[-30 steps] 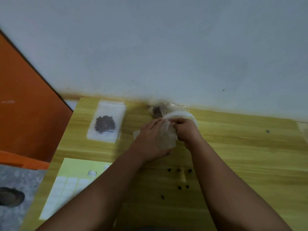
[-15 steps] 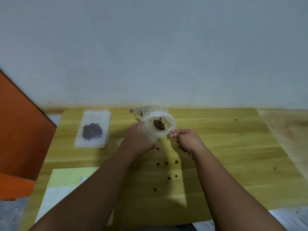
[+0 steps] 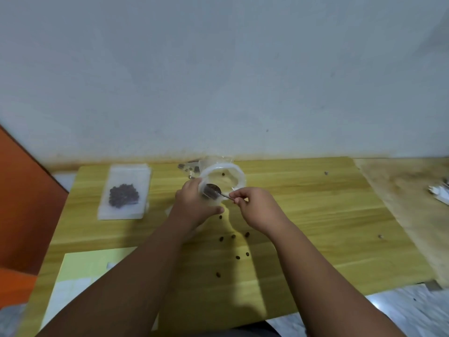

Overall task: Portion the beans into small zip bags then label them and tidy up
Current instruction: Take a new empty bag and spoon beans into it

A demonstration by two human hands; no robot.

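- Head view: your left hand [image 3: 194,206] grips bag [image 3: 215,202], right hand [image 3: 256,209] pinches loaded spoon [image 3: 212,190] at its mouth.
- Tip off-centre and you spill more beans [image 3: 247,234] beside bag.

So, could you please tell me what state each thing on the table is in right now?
Spoon: loaded with beans, handle pinched by the right hand.
Clear tub: open, nearly empty, held by the left hand.
Filled bag: lying flat, beans inside; seal too blurred to tell.
Loose beans: scattered on the table.
Label sheet: lying flat, partly hidden under the left arm.
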